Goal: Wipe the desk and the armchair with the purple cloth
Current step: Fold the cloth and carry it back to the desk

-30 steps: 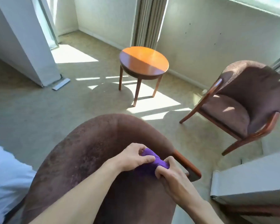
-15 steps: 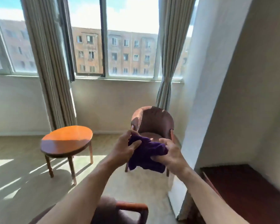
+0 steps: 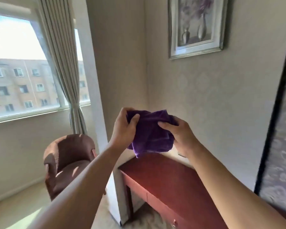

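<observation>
Reddish-brown desk (image 3: 163,176) tucked into the wall corner, standing on beige carpet (image 3: 10,212); brown armchair (image 3: 68,156) on the same carpet, near the desk's left end.

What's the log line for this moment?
left hand: grips purple cloth | right hand: grips purple cloth | purple cloth: bunched, midair, touching neither desk nor armchair | armchair: beside desk, window side

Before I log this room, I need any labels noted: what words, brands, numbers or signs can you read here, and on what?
No text can be read anywhere in this view.
purple cloth: no tag or label showing.
framed picture: painted vases, no legible signature or caption.
desk: no markings.
building outside: no signs visible.
</observation>
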`<state>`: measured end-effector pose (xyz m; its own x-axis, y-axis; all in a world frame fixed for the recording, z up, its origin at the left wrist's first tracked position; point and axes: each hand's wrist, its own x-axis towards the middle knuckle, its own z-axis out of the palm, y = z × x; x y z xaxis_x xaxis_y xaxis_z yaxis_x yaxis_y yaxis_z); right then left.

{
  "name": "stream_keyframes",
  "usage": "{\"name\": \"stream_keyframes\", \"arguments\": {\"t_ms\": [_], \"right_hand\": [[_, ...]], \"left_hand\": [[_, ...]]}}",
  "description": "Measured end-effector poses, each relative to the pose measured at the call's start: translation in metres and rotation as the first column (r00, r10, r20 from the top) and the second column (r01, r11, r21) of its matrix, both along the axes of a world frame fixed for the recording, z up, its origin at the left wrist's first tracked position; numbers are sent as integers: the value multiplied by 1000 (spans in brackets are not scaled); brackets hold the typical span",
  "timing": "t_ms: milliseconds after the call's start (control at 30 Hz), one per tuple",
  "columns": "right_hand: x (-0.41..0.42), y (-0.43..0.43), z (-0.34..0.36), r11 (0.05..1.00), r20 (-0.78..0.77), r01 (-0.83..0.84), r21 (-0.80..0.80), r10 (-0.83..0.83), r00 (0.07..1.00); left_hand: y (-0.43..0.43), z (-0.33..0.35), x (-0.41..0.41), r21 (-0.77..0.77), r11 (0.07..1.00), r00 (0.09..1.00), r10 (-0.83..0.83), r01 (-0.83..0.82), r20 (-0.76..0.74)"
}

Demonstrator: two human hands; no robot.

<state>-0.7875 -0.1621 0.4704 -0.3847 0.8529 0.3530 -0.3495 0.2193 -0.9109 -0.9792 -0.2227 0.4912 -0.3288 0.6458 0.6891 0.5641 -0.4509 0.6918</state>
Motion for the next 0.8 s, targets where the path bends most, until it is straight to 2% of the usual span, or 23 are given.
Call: {"name": "stream_keyframes", "arguments": {"t_ms": [133,267,400,533,667,800], "right_hand": [[150,-25,18,935,76,333,123,-343,936],[293,-57,32,795,231,516,318,-593,771],[421,-95,35,649,289,650,396,-760,582],[524,-135,26,510,328,759,405,-856,400],[619,-173,10,372,367,840,395,-902,227],[694,-184,-9,260,404,876,407,-911,83]], "left_hand": [[23,10,140,-10,990,988,-144,143,-58],[35,15,286,-14,961,953,-276,276,-125],[33,11,422,-53,897,877,-440,438,-194],[21,2,537,-51,825,792,-557,563,-249],[7,-16,650,-77,688,666,-720,722,-197],[12,-39,741,-59,633,615,-766,772,-188]]}}
